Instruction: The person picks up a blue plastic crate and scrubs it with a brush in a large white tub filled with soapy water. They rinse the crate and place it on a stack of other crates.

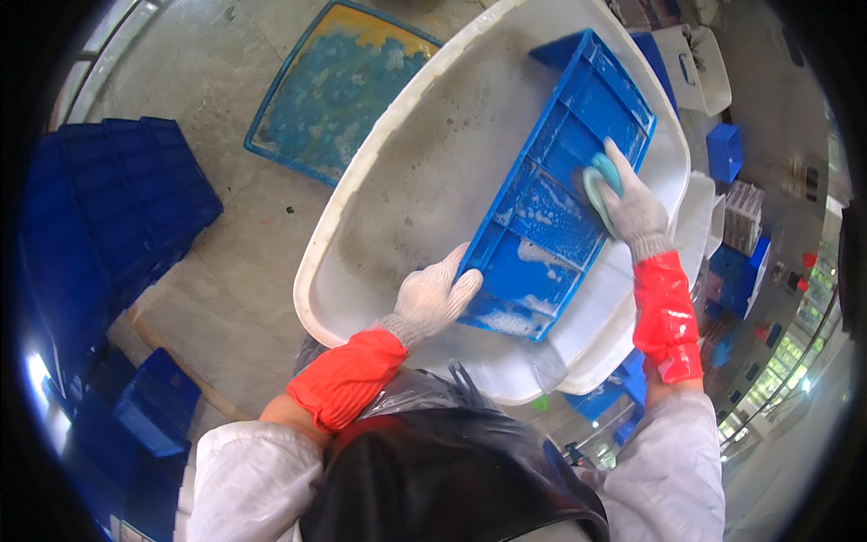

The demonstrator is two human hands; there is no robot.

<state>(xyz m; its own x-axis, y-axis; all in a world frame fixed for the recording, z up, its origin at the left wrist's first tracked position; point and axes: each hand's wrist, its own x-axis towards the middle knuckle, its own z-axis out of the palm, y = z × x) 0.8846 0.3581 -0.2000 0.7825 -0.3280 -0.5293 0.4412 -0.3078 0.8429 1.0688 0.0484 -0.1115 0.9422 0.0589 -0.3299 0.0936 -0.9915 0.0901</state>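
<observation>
A large blue plastic crate (542, 196) is tilted inside a white oval tub (359, 169), one face turned up. Soap foam and drops lie on that ribbed face, thickest at its near end. My left hand (433, 291), in a pale knitted glove over a red rubber cuff, grips the crate's near left edge, thumb on top. In the same kind of glove, my right hand (635, 203) presses a light green scrubbing pad (599, 193) against the crate's right part. Cloudy, bubbly water (433, 149) fills the tub to the left of the crate.
Tall stacked blue crates (129, 196) stand on the concrete floor at left, with a smaller blue bin (157, 403) below. Beyond the tub lies a blue-rimmed tray (339, 95) with a worn yellow and teal surface. White tubs (698, 210) and a small blue box (725, 152) are at right.
</observation>
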